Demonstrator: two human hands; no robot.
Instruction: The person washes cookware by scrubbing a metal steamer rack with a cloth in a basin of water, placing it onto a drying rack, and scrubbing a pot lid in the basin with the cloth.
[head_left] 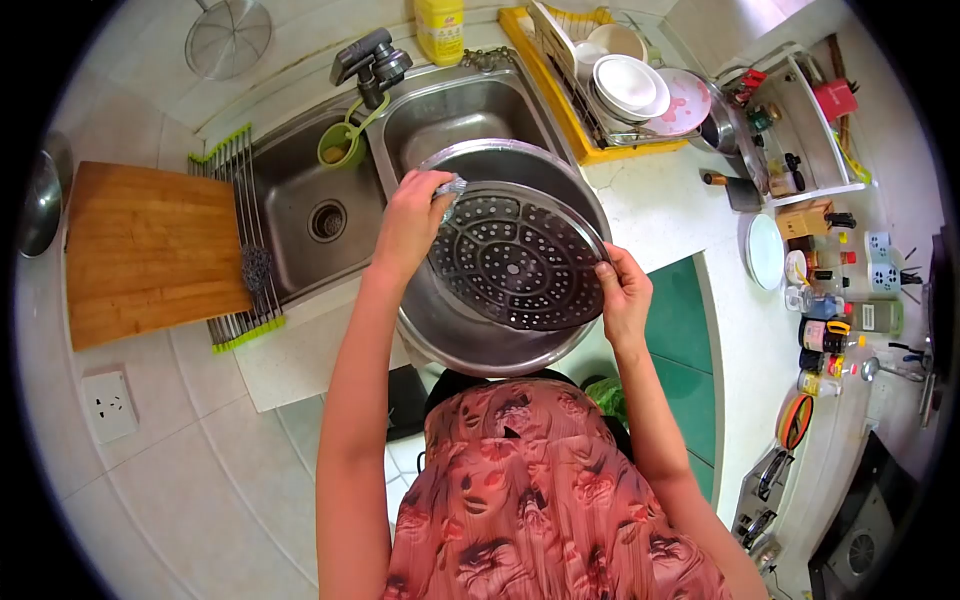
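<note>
A round dark metal steamer tray [512, 268] with many small holes is tilted inside a large steel basin [450, 335]. My right hand [625, 290] grips the tray's right rim, thumb on the upper face. At the tray's upper left edge, my left hand [412, 215] is closed around a small silvery-grey scrubber [453, 188], only part of which shows. The basin rests over the front of the right sink bowl [465, 110] and the counter edge, close against my body.
A faucet [372, 65] stands behind the left sink bowl [300, 170], where a green ladle [343, 145] hangs. Left are a wooden cutting board [150, 255], a roll-up rack [250, 185] and steel wool [256, 268]. A dish rack [600, 125] and several bottles [825, 335] stand right.
</note>
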